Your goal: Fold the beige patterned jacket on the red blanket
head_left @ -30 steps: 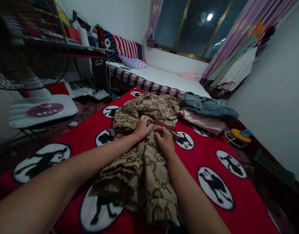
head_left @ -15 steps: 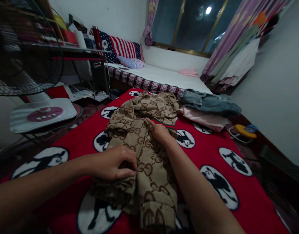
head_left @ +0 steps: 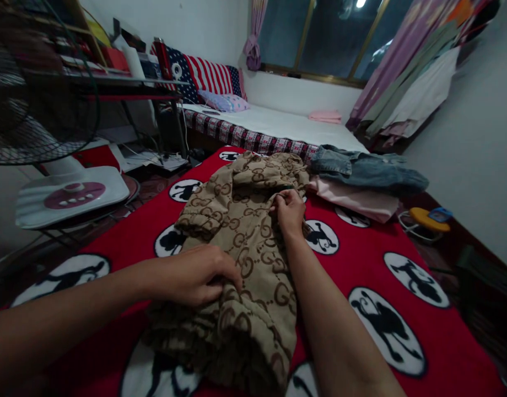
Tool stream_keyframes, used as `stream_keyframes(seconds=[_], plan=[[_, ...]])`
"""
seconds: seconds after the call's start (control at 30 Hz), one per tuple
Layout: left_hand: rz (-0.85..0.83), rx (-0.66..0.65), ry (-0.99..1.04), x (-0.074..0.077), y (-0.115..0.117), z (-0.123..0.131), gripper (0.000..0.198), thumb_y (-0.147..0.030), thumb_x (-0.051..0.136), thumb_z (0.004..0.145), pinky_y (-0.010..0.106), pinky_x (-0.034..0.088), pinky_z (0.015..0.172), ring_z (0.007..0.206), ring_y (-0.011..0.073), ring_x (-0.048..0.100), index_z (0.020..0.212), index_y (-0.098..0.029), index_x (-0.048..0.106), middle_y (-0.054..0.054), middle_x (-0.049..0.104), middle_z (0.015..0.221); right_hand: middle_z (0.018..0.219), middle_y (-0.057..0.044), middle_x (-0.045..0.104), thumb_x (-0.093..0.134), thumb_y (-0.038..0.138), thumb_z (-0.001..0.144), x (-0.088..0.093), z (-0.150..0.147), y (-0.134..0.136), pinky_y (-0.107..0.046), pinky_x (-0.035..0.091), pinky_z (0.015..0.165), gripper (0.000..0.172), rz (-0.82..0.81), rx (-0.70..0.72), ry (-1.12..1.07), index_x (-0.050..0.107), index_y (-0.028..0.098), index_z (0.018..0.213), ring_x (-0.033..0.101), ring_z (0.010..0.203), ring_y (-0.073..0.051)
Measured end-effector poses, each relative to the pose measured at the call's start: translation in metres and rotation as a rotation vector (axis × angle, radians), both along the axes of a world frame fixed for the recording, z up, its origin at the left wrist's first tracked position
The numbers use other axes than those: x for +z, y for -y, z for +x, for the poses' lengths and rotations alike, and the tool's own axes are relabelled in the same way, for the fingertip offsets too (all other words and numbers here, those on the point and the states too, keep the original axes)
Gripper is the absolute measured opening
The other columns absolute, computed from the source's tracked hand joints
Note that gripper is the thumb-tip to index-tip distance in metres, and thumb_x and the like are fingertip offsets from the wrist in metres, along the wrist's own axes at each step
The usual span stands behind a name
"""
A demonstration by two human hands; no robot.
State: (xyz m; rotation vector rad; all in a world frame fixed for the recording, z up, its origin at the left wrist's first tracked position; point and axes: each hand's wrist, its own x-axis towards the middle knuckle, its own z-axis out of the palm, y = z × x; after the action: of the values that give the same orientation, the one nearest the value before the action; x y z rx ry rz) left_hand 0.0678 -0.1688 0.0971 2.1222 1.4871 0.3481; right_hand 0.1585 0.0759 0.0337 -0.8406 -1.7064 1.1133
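A tan jacket (head_left: 253, 242) with a brown letter pattern lies spread on the red blanket (head_left: 361, 259), its hood toward the far side. My left hand (head_left: 204, 275) pinches the cloth near the lower front, where the fabric bunches up under the fingers. Further up, my right hand (head_left: 289, 212) is closed on the jacket near its chest, thumb and fingers pressed together on a fold. The striped band there is mostly covered by that hand. The hem nearest me is rumpled and in shadow.
Folded jeans (head_left: 361, 168) rest on pale pink clothing (head_left: 356, 199) at the right. A fan (head_left: 75, 193) stands at the left by a cluttered desk (head_left: 125, 82). Behind is a white bed (head_left: 278, 121); a yellow stool (head_left: 429, 219) stands at the right.
My right hand has gone from a pointing finger to a grip on the jacket, shifted right. My left hand has closed on the cloth, and the sleeve near me has been drawn up and bunched.
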Motion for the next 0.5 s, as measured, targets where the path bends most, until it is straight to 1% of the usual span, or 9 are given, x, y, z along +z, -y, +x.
stream_keyframes(seconds=[0.07,0.17,0.23,0.27,0.3,0.33,0.4,0.43,0.5], plan=[[-0.030,-0.030,-0.039,0.007,-0.002,-0.005,0.052,-0.001,0.052,0.069,0.021,0.046,0.077,0.087,0.0166,0.067,0.105,-0.032,0.074,-0.003,0.074,0.093,0.063,0.003,0.060,0.053,0.022,0.078,-0.003,-0.004,-0.006,-0.025,0.051,0.054,0.010,-0.034,0.070,0.047,0.055,0.020,0.088,0.066,0.058,-0.016],[-0.075,-0.096,-0.136,0.027,-0.009,-0.006,0.053,-0.001,0.052,0.070,0.022,0.046,0.071,0.081,0.0161,0.067,0.105,-0.035,0.074,-0.003,0.074,0.088,0.063,0.004,0.062,0.060,0.015,0.070,-0.002,-0.006,-0.009,-0.024,0.052,0.057,0.023,-0.138,0.205,0.090,0.056,0.019,0.092,0.068,0.064,-0.016],[-0.010,-0.061,-0.170,0.041,-0.022,-0.002,0.047,-0.002,0.051,0.073,0.021,0.046,0.069,0.079,0.0150,0.067,0.100,-0.032,0.075,-0.003,0.073,0.086,0.069,0.002,0.066,0.058,0.014,0.068,0.003,-0.005,-0.009,-0.025,0.053,0.059,0.024,-0.207,0.257,0.025,0.058,0.018,0.092,0.069,0.067,-0.016],[0.066,-0.013,-0.166,0.045,-0.033,0.001,0.044,-0.002,0.050,0.075,0.021,0.046,0.071,0.080,0.0146,0.066,0.099,-0.030,0.076,-0.002,0.073,0.087,0.072,0.000,0.067,0.055,0.013,0.069,0.007,-0.003,-0.010,-0.026,0.054,0.061,0.021,-0.205,0.235,-0.017,0.059,0.017,0.089,0.069,0.068,-0.016],[0.162,0.046,-0.152,0.047,-0.046,0.004,0.041,-0.003,0.050,0.077,0.021,0.047,0.074,0.083,0.0147,0.066,0.100,-0.027,0.075,0.000,0.072,0.090,0.075,-0.002,0.068,0.052,0.013,0.068,0.010,0.000,-0.011,-0.027,0.054,0.064,0.018,-0.164,0.169,-0.052,0.061,0.017,0.084,0.069,0.071,-0.016],[0.268,0.104,-0.134,0.044,-0.062,0.007,0.039,-0.005,0.049,0.079,0.022,0.047,0.078,0.087,0.0150,0.065,0.102,-0.024,0.074,0.002,0.071,0.094,0.078,-0.003,0.069,0.050,0.012,0.068,0.012,0.003,-0.012,-0.029,0.055,0.069,0.019,-0.088,0.073,-0.073,0.062,0.016,0.081,0.069,0.074,-0.017],[0.431,0.181,-0.129,0.029,-0.096,0.011,0.036,-0.011,0.047,0.085,0.025,0.046,0.089,0.099,0.0171,0.063,0.112,-0.020,0.069,0.005,0.068,0.109,0.086,-0.006,0.071,0.046,0.013,0.069,0.014,0.010,-0.018,-0.034,0.053,0.081,0.025,0.100,-0.128,-0.059,0.065,0.016,0.084,0.067,0.084,-0.020],[0.478,0.197,-0.148,0.017,-0.112,0.011,0.036,-0.016,0.047,0.088,0.027,0.045,0.094,0.106,0.0182,0.060,0.119,-0.019,0.066,0.007,0.064,0.119,0.092,-0.008,0.071,0.045,0.014,0.070,0.012,0.014,-0.021,-0.036,0.051,0.087,0.029,0.172,-0.201,-0.027,0.066,0.016,0.090,0.066,0.090,-0.021],[0.483,0.270,-0.259,-0.010,-0.136,0.010,0.039,-0.029,0.049,0.092,0.035,0.041,0.102,0.119,0.0239,0.053,0.127,-0.015,0.059,0.011,0.053,0.135,0.108,-0.010,0.070,0.044,0.019,0.076,0.007,0.021,-0.027,-0.038,0.047,0.095,0.037,0.241,-0.239,0.087,0.066,0.016,0.107,0.063,0.103,-0.023]])
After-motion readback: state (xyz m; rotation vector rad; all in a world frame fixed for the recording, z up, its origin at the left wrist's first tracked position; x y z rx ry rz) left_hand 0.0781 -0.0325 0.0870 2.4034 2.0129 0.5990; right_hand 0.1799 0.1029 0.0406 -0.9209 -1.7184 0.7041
